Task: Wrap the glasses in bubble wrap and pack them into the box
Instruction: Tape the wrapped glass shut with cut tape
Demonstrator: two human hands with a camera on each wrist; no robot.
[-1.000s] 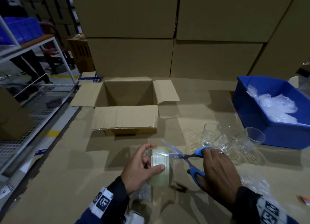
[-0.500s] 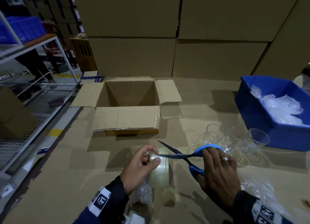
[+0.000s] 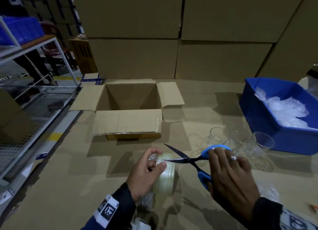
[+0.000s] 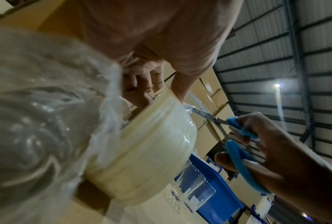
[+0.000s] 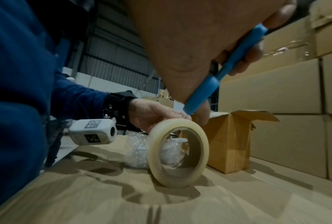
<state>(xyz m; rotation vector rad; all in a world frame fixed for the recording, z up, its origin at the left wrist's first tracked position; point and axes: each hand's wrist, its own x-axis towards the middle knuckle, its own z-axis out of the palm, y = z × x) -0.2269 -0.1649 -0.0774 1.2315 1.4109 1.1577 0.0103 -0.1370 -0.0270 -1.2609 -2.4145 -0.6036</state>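
Scissors point(image 3: 187, 159) open at tape point(image 3: 165, 174) (edge)

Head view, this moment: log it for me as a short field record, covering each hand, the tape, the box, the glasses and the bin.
left hand: pinches the tape end at the roll
right hand: holds blue scissors, blades open at the tape
tape roll: on edge on the table, beside a wrapped bundle
box: open, flaps out, nothing seen inside
glasses: bare, standing right of the scissors
blue bin: holds bubble wrap
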